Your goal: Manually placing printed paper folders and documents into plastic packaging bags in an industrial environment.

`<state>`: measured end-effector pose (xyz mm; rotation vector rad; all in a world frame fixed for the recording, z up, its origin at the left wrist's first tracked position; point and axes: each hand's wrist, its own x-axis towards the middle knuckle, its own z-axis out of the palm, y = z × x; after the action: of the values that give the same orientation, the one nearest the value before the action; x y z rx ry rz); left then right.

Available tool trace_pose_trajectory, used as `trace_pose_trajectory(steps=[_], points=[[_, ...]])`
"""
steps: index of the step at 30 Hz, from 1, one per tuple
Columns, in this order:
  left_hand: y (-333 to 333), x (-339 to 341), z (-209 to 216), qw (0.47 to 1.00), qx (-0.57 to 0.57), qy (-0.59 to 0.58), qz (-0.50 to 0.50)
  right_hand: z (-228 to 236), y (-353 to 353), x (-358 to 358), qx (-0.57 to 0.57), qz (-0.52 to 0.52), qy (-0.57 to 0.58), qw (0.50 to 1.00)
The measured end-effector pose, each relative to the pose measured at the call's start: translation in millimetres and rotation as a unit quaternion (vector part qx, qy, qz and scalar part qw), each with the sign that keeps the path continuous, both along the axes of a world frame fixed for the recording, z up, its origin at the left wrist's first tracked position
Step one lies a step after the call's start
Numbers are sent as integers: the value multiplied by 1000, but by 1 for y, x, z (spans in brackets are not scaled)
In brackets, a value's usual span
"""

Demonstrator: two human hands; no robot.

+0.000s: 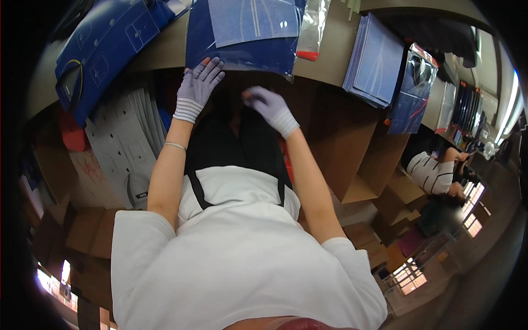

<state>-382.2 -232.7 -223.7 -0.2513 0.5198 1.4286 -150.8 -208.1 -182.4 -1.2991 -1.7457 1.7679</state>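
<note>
A dark blue sheet in a clear plastic bag (247,58) lies at the table's near edge, with a lighter blue printed sheet (250,25) on its upper part. My left hand (201,85), in a pale lilac fingertip-less glove, rests at the bag's near left corner. Its fingers are stretched out flat, with thumb and fingertips bare. My right hand (268,105), gloved alike, hangs in front of the table edge, below the bag and apart from it. Its fingers are bent and smeared by motion, so whether they hold anything is unclear.
Blue printed cut-out sheets (107,47) lie at the left. A stack of light blue sheets (377,60) and bagged blue pieces (412,91) sit on the right. White-grey panels (124,140) stand below left; cardboard boxes (344,143) are below right. Another person (434,170) works further right.
</note>
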Motion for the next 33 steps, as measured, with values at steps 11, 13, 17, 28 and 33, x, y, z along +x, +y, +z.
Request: trace_pose_trajectory(steps=[11, 13, 17, 28, 33], points=[[25, -46, -1, 993, 36, 105, 28, -3, 191, 22, 192, -224, -280, 914], [33, -38, 6, 993, 9, 120, 7, 4, 208, -7, 143, -274, -318, 896], [15, -44, 13, 987, 18, 154, -49, 94, 176, -1, 153, -174, -116, 966], [3, -43, 17, 941, -95, 296, -132, 336, 179, 417, 136, 141, -632, 749], [60, 31, 82, 742, 28, 657, -128, 172, 284, 492, 256, 365, -787, 427]])
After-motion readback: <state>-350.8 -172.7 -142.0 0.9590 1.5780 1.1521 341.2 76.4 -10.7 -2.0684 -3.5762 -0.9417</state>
